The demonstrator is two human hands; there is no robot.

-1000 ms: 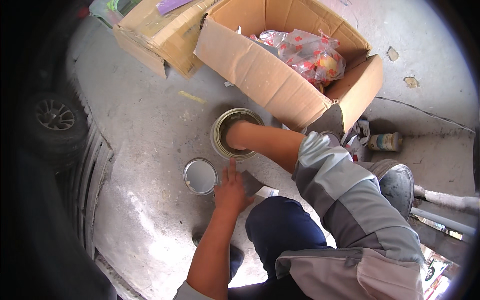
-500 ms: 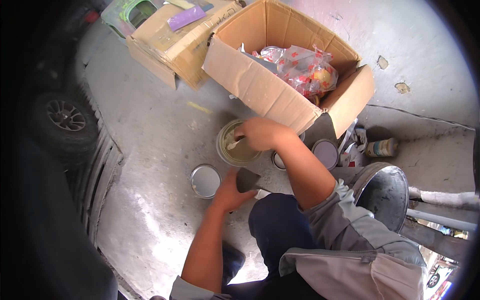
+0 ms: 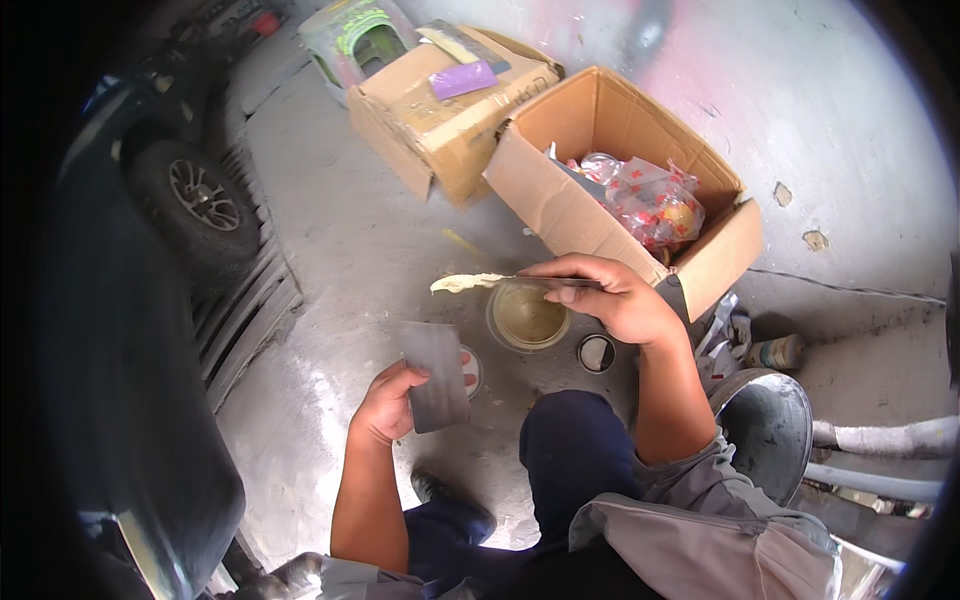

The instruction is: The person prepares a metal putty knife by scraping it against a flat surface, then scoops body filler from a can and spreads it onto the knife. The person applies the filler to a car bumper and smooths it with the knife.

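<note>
You're crouched in a car body repair workshop: a bare, paint-stained concrete floor [image 3: 330, 250], a dark car [image 3: 110, 330] with its wheel [image 3: 195, 200] just beside you. An open tin of filler putty [image 3: 527, 317] and cardboard boxes [image 3: 620, 190] of supplies lie around

1. There is one view only, from a wide fisheye camera worn on the person's head.
2. It faces steeply down onto the concrete floor [image 3: 340, 260], with both forearms entering from the lower edge.
3. It sits close above the hands and knees.
4. The rim is dark and straight edges bend there.
</note>
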